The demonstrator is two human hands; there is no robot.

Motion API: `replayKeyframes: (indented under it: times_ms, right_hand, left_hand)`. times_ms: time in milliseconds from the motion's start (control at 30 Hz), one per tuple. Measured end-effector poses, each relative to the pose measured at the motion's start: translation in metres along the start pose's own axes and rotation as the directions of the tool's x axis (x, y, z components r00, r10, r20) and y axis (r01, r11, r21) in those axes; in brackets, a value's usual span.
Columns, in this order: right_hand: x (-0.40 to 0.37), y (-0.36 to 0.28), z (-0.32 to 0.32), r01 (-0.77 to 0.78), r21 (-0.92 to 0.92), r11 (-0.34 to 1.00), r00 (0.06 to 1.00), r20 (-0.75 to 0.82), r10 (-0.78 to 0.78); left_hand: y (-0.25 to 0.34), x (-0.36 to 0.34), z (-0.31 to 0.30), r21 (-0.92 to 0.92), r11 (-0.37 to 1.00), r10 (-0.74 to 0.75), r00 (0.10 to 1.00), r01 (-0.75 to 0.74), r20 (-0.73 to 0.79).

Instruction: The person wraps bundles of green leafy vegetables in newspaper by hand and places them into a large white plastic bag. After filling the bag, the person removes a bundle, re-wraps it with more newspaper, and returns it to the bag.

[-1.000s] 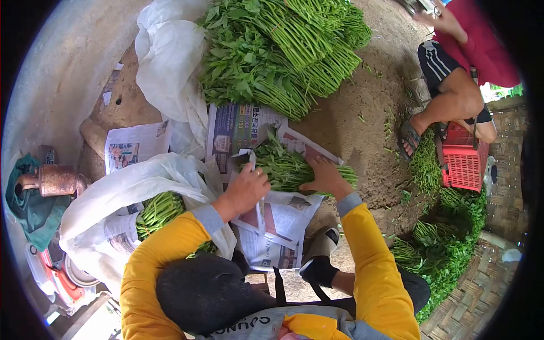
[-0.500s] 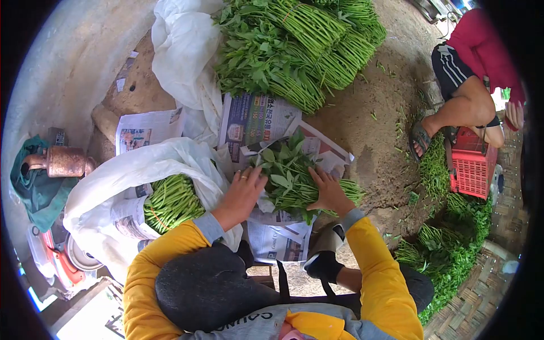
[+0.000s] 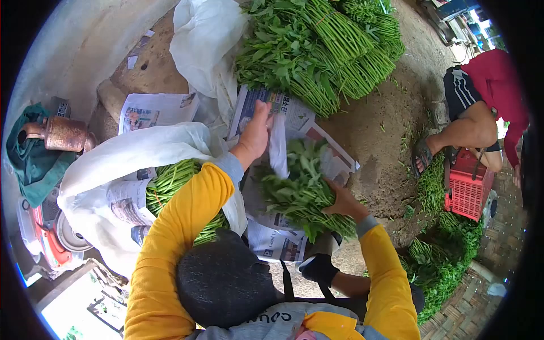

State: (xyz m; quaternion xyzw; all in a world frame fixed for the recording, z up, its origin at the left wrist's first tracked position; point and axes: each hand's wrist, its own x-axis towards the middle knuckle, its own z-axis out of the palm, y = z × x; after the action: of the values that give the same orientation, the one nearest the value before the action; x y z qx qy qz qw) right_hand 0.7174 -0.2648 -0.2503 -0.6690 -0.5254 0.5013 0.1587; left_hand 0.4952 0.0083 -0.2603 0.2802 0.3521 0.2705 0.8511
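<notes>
A bundle of leafy green stems (image 3: pixel 303 190) lies on spread newspaper (image 3: pixel 277 241) in front of me, its leaves to the left and its stems to the right. My right hand (image 3: pixel 344 203) is closed around the stem side of the bundle, thumb toward me. Raised beyond the leaves, my left hand (image 3: pixel 256 131) has its fingers together at a white strip (image 3: pixel 278 146), plastic or paper, which hangs blurred beside it. To the left, an open white sack (image 3: pixel 141 139) contains newspaper-wrapped green stems (image 3: pixel 175 187).
Large tied bundles of greens (image 3: pixel 323 51) are piled at the back. On the right, a person in a red top (image 3: pixel 493 85) crouches by a red crate (image 3: pixel 469 184), with more loose greens (image 3: pixel 453 260) below. A copper-coloured metal part (image 3: pixel 59 133) sits at left on green cloth.
My left hand has left the leaves and risen away from me, and the white strip now hangs beside it. My right hand remains at the stems. The view has shifted slightly.
</notes>
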Motion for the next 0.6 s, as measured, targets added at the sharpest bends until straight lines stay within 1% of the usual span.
replayKeyframes:
  times_ms: [67, 100, 167, 200, 233, 267, 300, 333, 367, 400, 467, 500, 533, 600]
  right_hand:
    - [-0.010, 0.014, -0.007, -0.110, 0.217, 0.970, 0.992, 0.088, 0.093]
    - [-0.017, 0.018, -0.011, -0.162, 0.350, 0.923, 0.985, 0.108, 0.132]
    - [-0.034, 0.005, -0.025, -0.258, 0.591, 0.764, 0.966, 0.161, 0.202]
    - [-0.039, 0.009, -0.029, -0.294, 0.659, 0.693, 0.955, 0.168, 0.246]
    - [-0.045, 0.014, -0.035, -0.323, 0.719, 0.615, 0.941, 0.176, 0.289]
    - [-0.049, 0.018, -0.041, -0.345, 0.772, 0.534, 0.926, 0.185, 0.330]
    - [-0.051, 0.020, -0.045, -0.307, 0.788, 0.533, 0.934, 0.142, 0.327]
    - [-0.051, 0.021, -0.049, -0.271, 0.802, 0.532, 0.940, 0.101, 0.326]
    - [-0.054, 0.023, -0.053, -0.237, 0.814, 0.530, 0.944, 0.062, 0.325]
    - [-0.055, 0.033, -0.057, -0.224, 0.797, 0.561, 0.937, 0.017, 0.349]
    - [-0.059, 0.027, -0.070, -0.218, 0.766, 0.605, 0.952, 0.031, 0.305]
    - [-0.061, 0.022, -0.076, -0.215, 0.751, 0.625, 0.959, 0.041, 0.281]
    - [-0.064, 0.008, -0.082, -0.238, 0.686, 0.688, 0.954, 0.032, 0.299]
    - [-0.060, -0.013, -0.084, -0.256, 0.637, 0.727, 0.966, 0.149, 0.210]
  left_hand:
    - [0.017, -0.017, 0.009, 0.218, 0.974, 0.104, 0.974, -0.060, -0.199]
    - [0.019, -0.027, 0.013, 0.325, 0.934, 0.209, 0.964, -0.148, -0.162]
    - [0.013, -0.050, 0.019, 0.518, 0.796, 0.395, 0.917, -0.313, -0.053]
    - [0.006, -0.067, 0.023, 0.748, 0.537, 0.524, 0.849, -0.390, 0.066]
    - [0.001, -0.087, 0.028, 0.807, 0.378, 0.463, 0.847, -0.454, 0.261]
    - [-0.006, -0.106, 0.031, 0.821, 0.212, 0.364, 0.822, -0.530, 0.437]
    - [-0.018, -0.120, 0.029, 0.805, 0.123, 0.162, 0.812, -0.581, 0.561]
    - [-0.035, -0.132, 0.022, 0.768, 0.049, -0.055, 0.766, -0.639, 0.641]
    - [-0.057, -0.143, 0.011, 0.721, -0.162, -0.237, 0.735, -0.674, 0.635]
    - [-0.079, -0.149, -0.001, 0.615, -0.354, -0.408, 0.708, -0.705, 0.577]
    - [-0.112, -0.151, -0.011, 0.438, -0.576, -0.620, 0.718, -0.690, 0.316]
    - [-0.124, -0.152, -0.016, 0.317, -0.654, -0.679, 0.718, -0.687, 0.155]
    - [-0.122, -0.154, -0.016, 0.235, -0.687, -0.673, 0.724, -0.688, 0.151]
    - [-0.115, -0.154, -0.015, 0.059, -0.736, -0.662, 0.735, -0.675, 0.147]
